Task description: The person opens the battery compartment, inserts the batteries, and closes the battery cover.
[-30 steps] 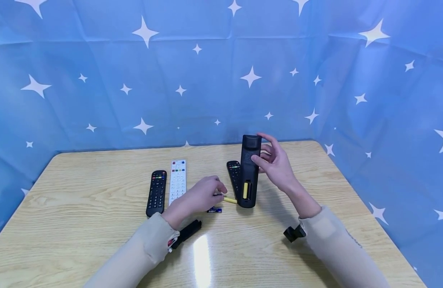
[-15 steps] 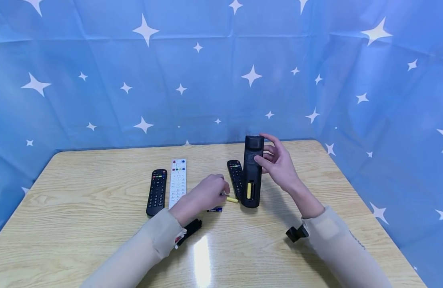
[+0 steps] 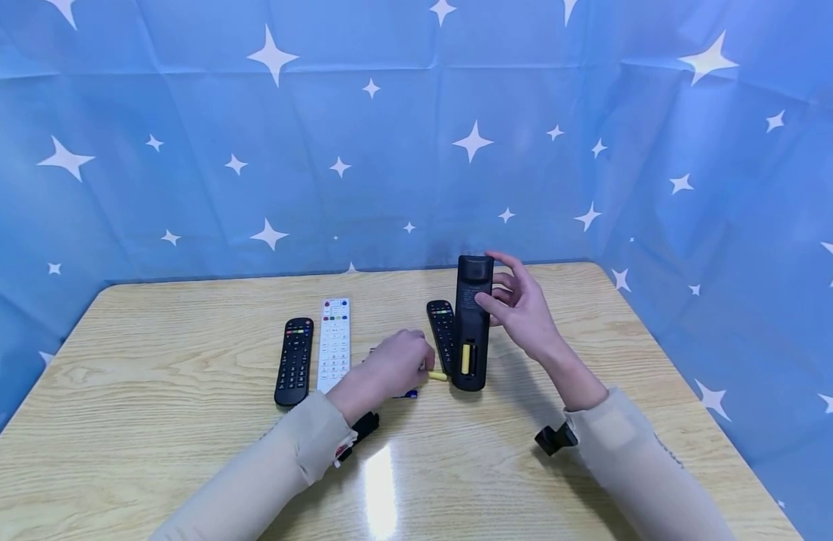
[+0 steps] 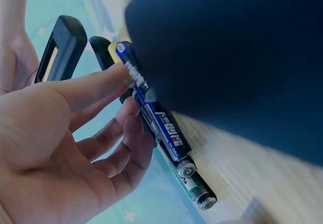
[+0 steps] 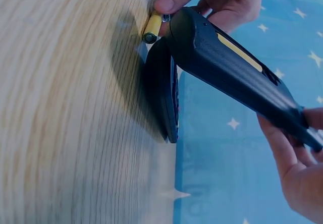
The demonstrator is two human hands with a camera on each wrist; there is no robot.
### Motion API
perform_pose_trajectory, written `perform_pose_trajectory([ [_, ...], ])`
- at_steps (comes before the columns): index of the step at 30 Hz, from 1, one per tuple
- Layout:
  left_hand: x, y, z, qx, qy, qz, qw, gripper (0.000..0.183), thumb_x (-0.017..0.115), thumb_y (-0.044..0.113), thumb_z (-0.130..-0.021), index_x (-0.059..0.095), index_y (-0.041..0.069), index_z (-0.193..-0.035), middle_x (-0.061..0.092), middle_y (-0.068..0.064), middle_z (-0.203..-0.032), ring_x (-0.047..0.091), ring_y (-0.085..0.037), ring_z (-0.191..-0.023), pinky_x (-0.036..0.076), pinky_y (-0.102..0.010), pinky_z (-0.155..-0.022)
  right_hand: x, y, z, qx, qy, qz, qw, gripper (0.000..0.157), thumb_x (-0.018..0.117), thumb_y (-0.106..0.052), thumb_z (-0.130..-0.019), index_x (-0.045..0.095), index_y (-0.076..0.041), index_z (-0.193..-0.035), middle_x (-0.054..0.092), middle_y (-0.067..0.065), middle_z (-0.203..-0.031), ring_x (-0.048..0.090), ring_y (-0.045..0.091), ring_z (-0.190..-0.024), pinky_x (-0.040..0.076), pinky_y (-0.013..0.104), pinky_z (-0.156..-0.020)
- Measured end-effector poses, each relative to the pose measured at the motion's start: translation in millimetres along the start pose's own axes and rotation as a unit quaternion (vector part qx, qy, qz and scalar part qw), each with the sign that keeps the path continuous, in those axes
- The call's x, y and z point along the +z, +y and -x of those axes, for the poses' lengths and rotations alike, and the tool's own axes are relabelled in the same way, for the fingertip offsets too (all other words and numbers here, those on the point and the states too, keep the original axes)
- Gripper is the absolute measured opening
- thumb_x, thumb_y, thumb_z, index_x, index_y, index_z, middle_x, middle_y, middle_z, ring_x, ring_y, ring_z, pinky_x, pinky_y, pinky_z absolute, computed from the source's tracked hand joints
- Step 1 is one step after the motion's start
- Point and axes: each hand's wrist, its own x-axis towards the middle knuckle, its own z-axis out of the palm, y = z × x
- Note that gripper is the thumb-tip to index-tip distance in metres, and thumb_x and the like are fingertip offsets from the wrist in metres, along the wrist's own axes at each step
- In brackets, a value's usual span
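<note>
My right hand point(image 3: 525, 315) grips a black remote control point(image 3: 474, 308) near its top, back side facing me. Its battery compartment is uncovered, with one yellow battery point(image 3: 465, 359) in one slot. My left hand point(image 3: 396, 364) is low at the table beside the remote's lower end, thumb and finger pinching a small battery whose silver end shows between them in the left wrist view. A loose yellow battery point(image 5: 151, 29) lies right at the thumb tip. A blue battery point(image 4: 166, 128) and a green one point(image 4: 194, 183) lie close by the fingers.
Another black remote point(image 3: 440, 330) lies just behind the held one. Left of my left hand lie a white remote point(image 3: 334, 338) and a further black remote point(image 3: 295, 361). A black piece point(image 3: 368, 426) shows beside the left cuff. A blue star-patterned curtain point(image 3: 389, 150) borders the wooden table point(image 3: 186, 376).
My left hand has moved slightly right, covering more of the loose yellow battery and of the blue one. The held remote shifted right, then slightly back, in my right hand's grip.
</note>
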Motion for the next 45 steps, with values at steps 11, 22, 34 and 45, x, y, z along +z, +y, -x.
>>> perform_pose_trajectory([
  [11, 0.9, 2.8, 0.9, -0.014, -0.005, -0.009, 0.9998, 0.008, 0.077, 0.0, -0.088, 0.077, 0.008, -0.089, 0.063, 0.0, -0.09, 0.062, -0.018, -0.089, 0.055, -0.028, -0.078, 4.9, -0.8, -2.2, 0.003, -0.005, -0.006, 1.0, 0.066, 0.065, 0.002, -0.098, 0.04, -0.019, -0.155, 0.062, 0.02, -0.123, 0.069, 0.023, -0.092, 0.062, 0.041, -0.066],
  [22, -10.1, 1.6, 9.7, -0.026, 0.015, 0.022, 0.9993, 0.02, 0.064, -0.009, -0.087, 0.07, 0.009, -0.081, 0.068, -0.001, -0.086, 0.059, -0.014, -0.076, 0.054, -0.031, -0.072, 5.4, -0.8, -3.0, 0.001, -0.007, -0.006, 1.0, 0.066, 0.065, 0.002, -0.098, 0.039, -0.019, -0.156, 0.061, 0.021, -0.124, 0.069, 0.023, -0.093, 0.063, 0.041, -0.066],
  [34, -16.4, 1.2, 24.0, -0.025, 0.065, 0.03, 0.9972, 0.017, 0.063, -0.007, -0.086, 0.07, 0.008, -0.082, 0.067, 0.0, -0.079, 0.054, -0.01, -0.065, 0.051, -0.028, -0.064, 9.3, 0.0, -2.5, 0.001, -0.009, -0.015, 1.0, 0.066, 0.066, 0.0, -0.099, 0.04, -0.02, -0.155, 0.061, 0.02, -0.125, 0.068, 0.024, -0.093, 0.063, 0.043, -0.067],
  [45, -27.8, 9.0, 39.9, -0.04, 0.098, 0.032, 0.9939, 0.007, 0.07, 0.003, -0.09, 0.076, 0.006, -0.093, 0.072, -0.002, -0.086, 0.065, -0.013, -0.075, 0.056, -0.03, -0.07, 17.6, -2.6, -5.9, 0.006, -0.005, -0.028, 1.0, 0.066, 0.066, 0.0, -0.098, 0.039, -0.019, -0.155, 0.061, 0.019, -0.125, 0.068, 0.024, -0.096, 0.063, 0.046, -0.068],
])
